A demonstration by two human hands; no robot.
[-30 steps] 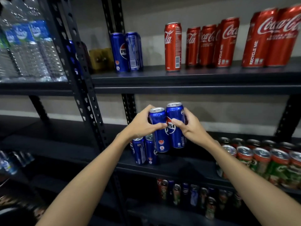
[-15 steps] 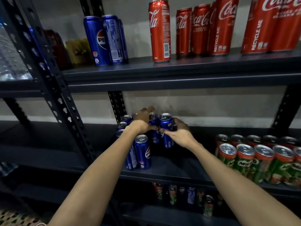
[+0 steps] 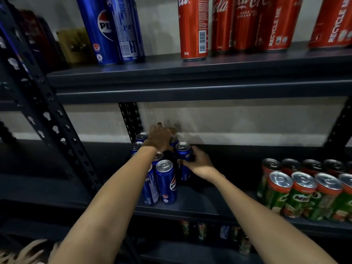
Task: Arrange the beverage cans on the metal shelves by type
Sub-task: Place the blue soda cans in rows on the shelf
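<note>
Head view: your right hand wraps a Pepsi can at 12 o'clock of the blue cluster on the middle shelf; left hand grips its neighbour. Rigid, slick, likely heavy; grip mid-wall.

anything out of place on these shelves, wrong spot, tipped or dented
Two Pepsi cans stand on the upper shelf beside the Coca-Cola cans, while the main Pepsi group is on the middle shelf, where both hands are working. The Milo cans sit together. Nothing looks tipped, spilled or dented.
</note>
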